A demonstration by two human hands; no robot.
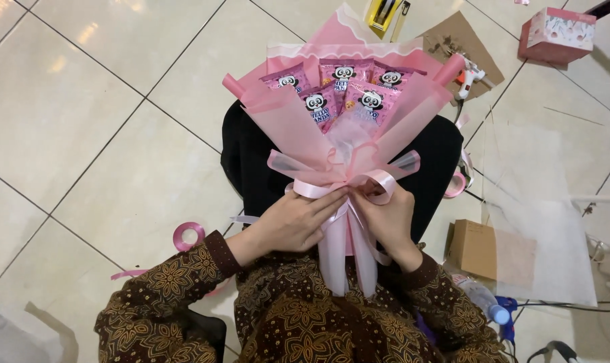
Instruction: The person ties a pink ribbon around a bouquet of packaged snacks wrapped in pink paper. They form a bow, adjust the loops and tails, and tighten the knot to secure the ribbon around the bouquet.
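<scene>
A pink paper-wrapped bouquet [348,121] of several pink snack packets with panda pictures stands upright over my lap. A pink satin ribbon bow [358,181] is tied round its neck, with long tails hanging down. My left hand [295,222] grips the neck of the bouquet just under the bow, fingers on the ribbon. My right hand [385,218] pinches the right loop of the ribbon bow. Both sleeves are brown batik.
White tiled floor all round. A pink ribbon roll [188,235] lies at the left, a glue gun [467,75] on brown cardboard at the upper right, a pink box [557,33] far right, a cardboard box [476,249] and white sheet at the right.
</scene>
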